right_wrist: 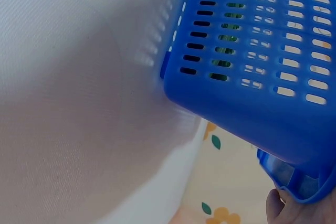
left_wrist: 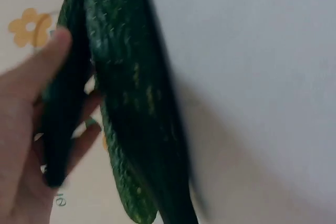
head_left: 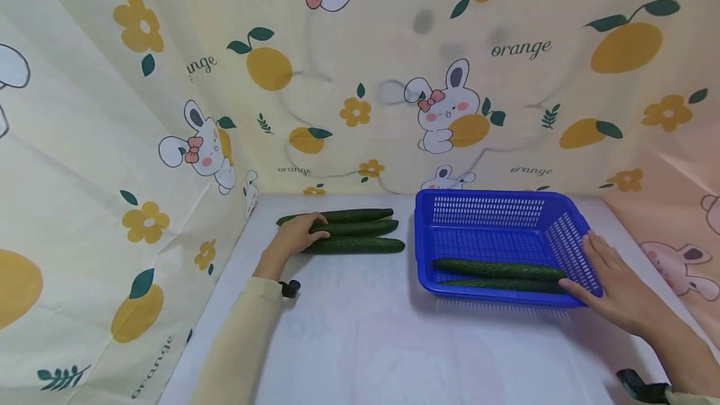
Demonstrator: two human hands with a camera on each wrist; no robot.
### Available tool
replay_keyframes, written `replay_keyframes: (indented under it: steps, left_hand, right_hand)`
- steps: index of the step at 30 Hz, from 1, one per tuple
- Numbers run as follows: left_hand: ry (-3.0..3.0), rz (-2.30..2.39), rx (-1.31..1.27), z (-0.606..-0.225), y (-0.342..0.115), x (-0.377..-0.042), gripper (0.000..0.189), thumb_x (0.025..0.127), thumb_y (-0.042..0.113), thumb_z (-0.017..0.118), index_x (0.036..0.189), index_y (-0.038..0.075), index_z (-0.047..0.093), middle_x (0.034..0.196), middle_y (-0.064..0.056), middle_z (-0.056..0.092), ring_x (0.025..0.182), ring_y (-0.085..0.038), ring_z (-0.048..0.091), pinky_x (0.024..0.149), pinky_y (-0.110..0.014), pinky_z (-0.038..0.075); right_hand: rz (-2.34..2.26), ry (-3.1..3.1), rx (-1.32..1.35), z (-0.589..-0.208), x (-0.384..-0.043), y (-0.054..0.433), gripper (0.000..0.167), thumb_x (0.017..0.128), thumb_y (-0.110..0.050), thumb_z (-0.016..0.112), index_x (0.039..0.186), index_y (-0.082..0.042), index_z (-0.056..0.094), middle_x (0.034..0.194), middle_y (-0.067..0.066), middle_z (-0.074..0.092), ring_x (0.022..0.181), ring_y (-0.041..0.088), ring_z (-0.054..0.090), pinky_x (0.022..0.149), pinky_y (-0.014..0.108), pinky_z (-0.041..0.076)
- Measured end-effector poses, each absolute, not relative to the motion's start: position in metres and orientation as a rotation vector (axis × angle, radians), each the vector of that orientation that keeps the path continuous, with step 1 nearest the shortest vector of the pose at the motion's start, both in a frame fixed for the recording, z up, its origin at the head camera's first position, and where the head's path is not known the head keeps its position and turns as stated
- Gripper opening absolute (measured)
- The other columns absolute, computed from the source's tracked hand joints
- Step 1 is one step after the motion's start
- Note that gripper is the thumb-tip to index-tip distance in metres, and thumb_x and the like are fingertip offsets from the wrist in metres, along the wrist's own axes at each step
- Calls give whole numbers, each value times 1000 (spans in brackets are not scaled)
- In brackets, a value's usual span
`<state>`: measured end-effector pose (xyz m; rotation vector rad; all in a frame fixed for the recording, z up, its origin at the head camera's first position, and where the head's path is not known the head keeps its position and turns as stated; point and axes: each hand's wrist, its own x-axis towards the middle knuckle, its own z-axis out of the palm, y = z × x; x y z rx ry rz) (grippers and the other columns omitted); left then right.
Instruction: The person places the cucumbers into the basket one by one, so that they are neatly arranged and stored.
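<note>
Three dark green cucumbers lie side by side on the white table. My left hand [head_left: 296,234] reaches over their left ends and grips the middle cucumber [head_left: 360,228] between thumb and fingers; in the left wrist view this held cucumber [left_wrist: 63,114] looks blurred. The back cucumber [head_left: 360,213] and the front cucumber [head_left: 360,245] lie to either side of it. At the right stands a blue basket [head_left: 422,236], with two cucumbers [head_left: 500,269] along its near side. My right hand [head_left: 624,289] rests on the basket's right rim, fingers extended and thumb across the near corner.
Behind the table hangs a patterned cloth [head_left: 349,67] with rabbits and oranges, and it continues down both sides. White table surface [head_left: 360,336] lies in front of the cucumbers and the basket. Dark bands sit at both wrists.
</note>
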<state>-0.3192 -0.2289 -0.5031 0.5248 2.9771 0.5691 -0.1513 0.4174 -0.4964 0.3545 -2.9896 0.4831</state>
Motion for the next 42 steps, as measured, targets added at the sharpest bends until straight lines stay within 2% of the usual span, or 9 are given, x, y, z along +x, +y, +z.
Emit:
replay_keyframes:
  steps: [9, 15, 21, 27, 38, 42]
  left_hand:
    - [2922, 891, 620, -493, -232, -306, 39, 103, 33, 76, 135, 12, 71, 140, -11, 70, 134, -36, 62, 112, -56, 51]
    - [2977, 1124, 669, -480, -234, -295, 35, 100, 29, 79, 130, 13, 74, 134, -8, 74, 132, -33, 64, 114, -54, 50]
    - [2983, 1361, 747, -462, -222, -289, 33, 98, 28, 81, 128, 16, 73, 128, -4, 75, 128, -28, 67, 111, -51, 52]
    - [2918, 1514, 800, -450, -190, -285, 34, 97, 27, 82, 129, 16, 74, 128, -1, 74, 125, -23, 67, 108, -47, 55]
    - [2777, 1478, 1004, -446, -105, -286, 32, 97, 29, 82, 126, 17, 74, 126, 2, 75, 120, -15, 69, 105, -36, 57]
    - [2765, 1391, 992, -447, -71, -287, 34, 99, 34, 80, 127, 18, 74, 128, 2, 75, 123, -14, 67, 109, -35, 55]
  right_hand:
    - [509, -2987, 365, -499, -151, 417, 103, 105, -47, 63, 168, 6, 1, 174, 32, -9, 160, 52, -13, 120, 44, -24]
    - [492, -2965, 383, -497, -152, 417, 103, 104, -46, 65, 167, 8, 2, 174, 33, -6, 162, 48, -13, 120, 33, -25]
    - [472, -2970, 382, -496, -153, 417, 104, 105, -47, 64, 167, 8, 1, 174, 32, -8, 162, 46, -15, 119, 33, -25]
    - [473, -2962, 373, -498, -152, 417, 104, 104, -47, 64, 167, 8, 2, 174, 32, -7, 162, 47, -14, 121, 35, -25]
    - [414, -2936, 385, -500, -152, 417, 106, 103, -48, 66, 167, 10, 3, 174, 34, -4, 163, 41, -15, 122, 29, -24]
    - [398, -2916, 395, -500, -152, 417, 106, 102, -47, 67, 166, 10, 5, 174, 34, -2, 164, 38, -15, 124, 30, -23]
